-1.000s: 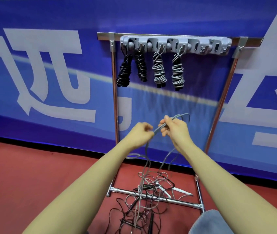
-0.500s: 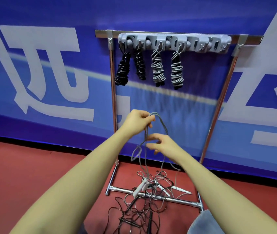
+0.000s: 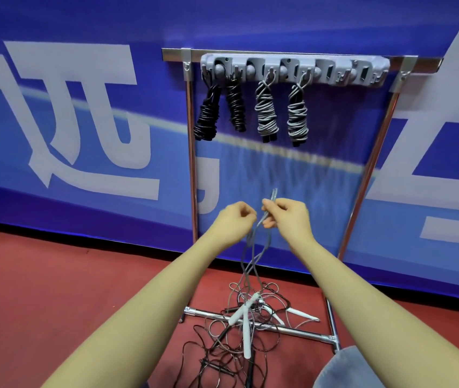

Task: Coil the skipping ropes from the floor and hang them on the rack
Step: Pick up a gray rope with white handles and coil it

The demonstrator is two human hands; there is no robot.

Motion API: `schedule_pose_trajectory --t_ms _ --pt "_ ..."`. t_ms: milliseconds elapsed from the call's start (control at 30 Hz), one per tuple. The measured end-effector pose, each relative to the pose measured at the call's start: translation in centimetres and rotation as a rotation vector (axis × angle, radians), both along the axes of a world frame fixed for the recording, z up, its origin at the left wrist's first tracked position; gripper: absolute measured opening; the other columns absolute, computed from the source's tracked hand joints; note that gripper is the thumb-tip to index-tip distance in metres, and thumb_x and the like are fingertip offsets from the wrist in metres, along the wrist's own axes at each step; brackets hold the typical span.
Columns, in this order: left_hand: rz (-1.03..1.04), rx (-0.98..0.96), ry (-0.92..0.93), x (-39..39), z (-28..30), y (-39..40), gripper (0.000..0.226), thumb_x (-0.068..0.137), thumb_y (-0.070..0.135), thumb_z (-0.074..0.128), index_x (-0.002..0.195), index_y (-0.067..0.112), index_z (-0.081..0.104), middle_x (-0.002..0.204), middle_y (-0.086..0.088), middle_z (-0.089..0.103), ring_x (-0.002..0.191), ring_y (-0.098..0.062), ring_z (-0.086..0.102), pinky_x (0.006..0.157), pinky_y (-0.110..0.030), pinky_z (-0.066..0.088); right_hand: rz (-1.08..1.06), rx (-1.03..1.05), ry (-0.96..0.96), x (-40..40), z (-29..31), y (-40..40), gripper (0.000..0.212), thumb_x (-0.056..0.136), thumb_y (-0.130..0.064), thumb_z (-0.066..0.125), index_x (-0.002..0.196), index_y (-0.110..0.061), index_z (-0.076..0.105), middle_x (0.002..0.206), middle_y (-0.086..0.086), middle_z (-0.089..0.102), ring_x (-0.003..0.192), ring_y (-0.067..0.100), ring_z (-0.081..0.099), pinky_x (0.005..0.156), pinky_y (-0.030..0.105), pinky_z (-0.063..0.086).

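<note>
Both hands pinching grey rope (image 3: 253,256), right hand (image 3: 288,217) holding folded loop, left hand (image 3: 235,222) gripping strands below; risking snagging on floor tangle (image 3: 239,340) w/ handles dragging.

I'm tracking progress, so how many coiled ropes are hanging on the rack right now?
4, side by side on the left hooks of the rack: two black coils at the far left, then two grey coils. None seems hidden.

Blue banner (image 3: 82,65) with large white characters behind; red floor (image 3: 40,289); grey-blue fabric (image 3: 362,371) bottom right.
</note>
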State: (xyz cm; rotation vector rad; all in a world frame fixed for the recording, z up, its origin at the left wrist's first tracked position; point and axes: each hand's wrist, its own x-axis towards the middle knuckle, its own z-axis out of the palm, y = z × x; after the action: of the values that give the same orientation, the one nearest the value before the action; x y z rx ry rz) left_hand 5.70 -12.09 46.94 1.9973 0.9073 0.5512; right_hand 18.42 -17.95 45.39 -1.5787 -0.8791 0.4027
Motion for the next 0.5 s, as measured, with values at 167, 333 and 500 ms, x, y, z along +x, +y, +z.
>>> schedule_pose_trajectory --t_ms 167,333,500 --pt "-0.066 0.087 0.025 0.1 -1.3 -0.4 0.029 0.083 0.042 0.065 0.094 0.015 0.065 0.080 0.004 0.064 0.072 -0.011 0.057 0.062 -0.019 0.041 -0.100 0.054 0.068 0.2 0.6 -0.2 0.025 0.090 -0.020 0.064 0.067 -0.010 0.067 0.052 0.006 0.061 0.047 0.011 0.061 0.071 0.039 0.056" --pt "-0.046 0.307 0.141 -0.4 -1.4 0.7 0.035 0.089 0.044 0.059 0.070 0.015 0.063 0.062 0.000 0.059 0.060 -0.012 0.049 0.057 -0.025 0.039 -0.142 0.078 0.108 1.0 1.7 -0.9 0.030 0.093 -0.023 0.060 0.075 0.000 0.067 0.055 0.008 0.060 0.043 0.011 0.058 0.067 0.036 0.058" --pt "-0.028 0.686 0.292 0.2 -2.1 1.1 0.033 0.098 0.044 0.041 0.103 0.023 0.066 0.089 0.001 0.063 0.095 -0.023 0.048 0.075 -0.033 0.025 -0.112 0.183 0.248 0.5 3.6 -0.8 0.032 0.095 -0.021 0.057 0.071 0.001 0.063 0.060 0.009 0.058 0.039 0.009 0.056 0.047 0.020 0.052"
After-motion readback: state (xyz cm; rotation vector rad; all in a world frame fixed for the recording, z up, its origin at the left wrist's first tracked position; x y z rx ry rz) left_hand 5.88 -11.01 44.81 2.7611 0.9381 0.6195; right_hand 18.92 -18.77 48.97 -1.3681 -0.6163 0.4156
